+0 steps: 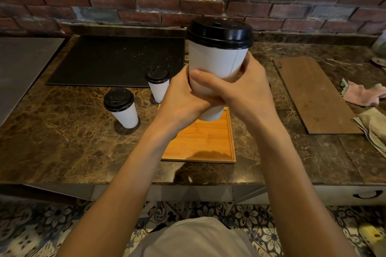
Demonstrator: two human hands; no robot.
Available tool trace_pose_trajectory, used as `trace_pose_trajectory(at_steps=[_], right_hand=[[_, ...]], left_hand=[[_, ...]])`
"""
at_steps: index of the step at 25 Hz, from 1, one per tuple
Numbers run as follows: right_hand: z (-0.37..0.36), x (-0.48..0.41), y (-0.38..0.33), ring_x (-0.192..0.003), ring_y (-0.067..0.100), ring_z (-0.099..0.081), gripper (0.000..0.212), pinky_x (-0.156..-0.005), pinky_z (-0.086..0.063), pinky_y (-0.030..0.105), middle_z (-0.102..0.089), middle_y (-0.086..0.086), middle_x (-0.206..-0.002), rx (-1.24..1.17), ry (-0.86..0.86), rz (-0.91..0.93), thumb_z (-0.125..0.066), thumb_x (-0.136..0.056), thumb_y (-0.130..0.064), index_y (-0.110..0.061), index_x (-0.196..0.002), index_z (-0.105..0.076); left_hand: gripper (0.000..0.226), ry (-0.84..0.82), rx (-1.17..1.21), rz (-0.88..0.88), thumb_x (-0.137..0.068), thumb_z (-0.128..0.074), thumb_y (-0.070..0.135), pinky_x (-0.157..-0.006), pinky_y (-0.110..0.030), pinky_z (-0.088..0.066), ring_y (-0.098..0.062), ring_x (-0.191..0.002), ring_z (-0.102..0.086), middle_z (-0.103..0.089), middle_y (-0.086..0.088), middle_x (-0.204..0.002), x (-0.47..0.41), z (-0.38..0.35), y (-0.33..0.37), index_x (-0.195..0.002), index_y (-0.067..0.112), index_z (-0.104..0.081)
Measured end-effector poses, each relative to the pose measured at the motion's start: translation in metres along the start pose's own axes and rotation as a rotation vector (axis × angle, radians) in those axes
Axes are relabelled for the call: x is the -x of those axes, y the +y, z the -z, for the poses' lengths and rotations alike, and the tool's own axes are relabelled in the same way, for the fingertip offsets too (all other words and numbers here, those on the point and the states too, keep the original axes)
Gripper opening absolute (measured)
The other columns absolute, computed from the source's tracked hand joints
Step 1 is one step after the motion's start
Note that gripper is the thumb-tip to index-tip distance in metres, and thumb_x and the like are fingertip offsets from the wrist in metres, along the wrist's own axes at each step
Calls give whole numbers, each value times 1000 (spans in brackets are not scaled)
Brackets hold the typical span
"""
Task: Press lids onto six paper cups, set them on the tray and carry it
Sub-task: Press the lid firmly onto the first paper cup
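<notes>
White cup [217,62] with its black lid [219,31], wrapped by my left hand [181,98] and right hand [248,92] above the tray [208,142], may buckle if I squeeze harder.

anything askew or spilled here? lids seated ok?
Nothing stands out. The held cup and both counter cups stand upright with black lids on; no spill shows. The tray holds no cups yet.

- The tray [211,142]: its far part is hidden behind both hands and the held cup [215,62].
- Pale object [380,48] at the right edge: cut off, blurred.
</notes>
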State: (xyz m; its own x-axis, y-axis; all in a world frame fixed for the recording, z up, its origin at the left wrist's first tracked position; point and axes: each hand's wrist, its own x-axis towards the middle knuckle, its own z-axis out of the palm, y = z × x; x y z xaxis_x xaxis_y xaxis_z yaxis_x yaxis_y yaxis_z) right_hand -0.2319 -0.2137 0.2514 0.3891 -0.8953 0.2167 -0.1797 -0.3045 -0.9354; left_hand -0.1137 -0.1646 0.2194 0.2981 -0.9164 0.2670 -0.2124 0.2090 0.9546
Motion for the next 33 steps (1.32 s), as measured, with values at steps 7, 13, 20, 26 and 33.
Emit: trace_pose_trajectory(at_steps=[7, 13, 20, 26, 33], right_hand=[[16, -4, -6, -101, 8, -66, 67, -81, -59, 32, -68, -6, -111, -105, -148, 43, -83, -65, -37, -17, -123, -58], [25, -5, -3, -103, 14, -69, 61, -80, -55, 24, -71, 0, -110, -261, -317, 53, -81, -69, -29, -11, -123, -59], [22, -4, 2, -101, 15, -69, 55, -81, -54, 26, -71, -3, -106, -292, -354, 40, -73, -69, -34, -15, -118, -60], [20, -6, -1, -99, 9, -69, 48, -78, -55, 22, -71, -4, -107, -175, -307, 33, -76, -75, -30, -17, -119, -61], [11, -4, -3, -98, 1, -66, 60, -75, -56, 21, -69, -9, -109, -95, -179, 41, -81, -70, -39, -19, -123, -60]], left_hand=[[46, -126, 64, 23, -61, -83, 18, -67, -12, -51, 1, -86, -67, -71, 20, -90, 2, 10, 12, -99, 31, -61], [44, -314, 197, 80, -66, -78, 24, -79, -21, -53, -11, -100, -66, -71, 10, -103, 5, 16, 22, -108, 28, -64], [42, -356, 242, 80, -69, -76, 20, -85, -27, -53, -16, -106, -65, -70, 6, -108, 6, 16, 18, -109, 29, -65], [40, -265, 207, 78, -68, -77, 22, -78, -22, -53, -13, -99, -67, -72, 7, -101, 5, 13, 13, -105, 26, -65], [42, -113, 85, 53, -54, -83, 23, -65, -13, -50, 1, -80, -68, -71, 20, -83, 3, 10, 10, -91, 31, -63]])
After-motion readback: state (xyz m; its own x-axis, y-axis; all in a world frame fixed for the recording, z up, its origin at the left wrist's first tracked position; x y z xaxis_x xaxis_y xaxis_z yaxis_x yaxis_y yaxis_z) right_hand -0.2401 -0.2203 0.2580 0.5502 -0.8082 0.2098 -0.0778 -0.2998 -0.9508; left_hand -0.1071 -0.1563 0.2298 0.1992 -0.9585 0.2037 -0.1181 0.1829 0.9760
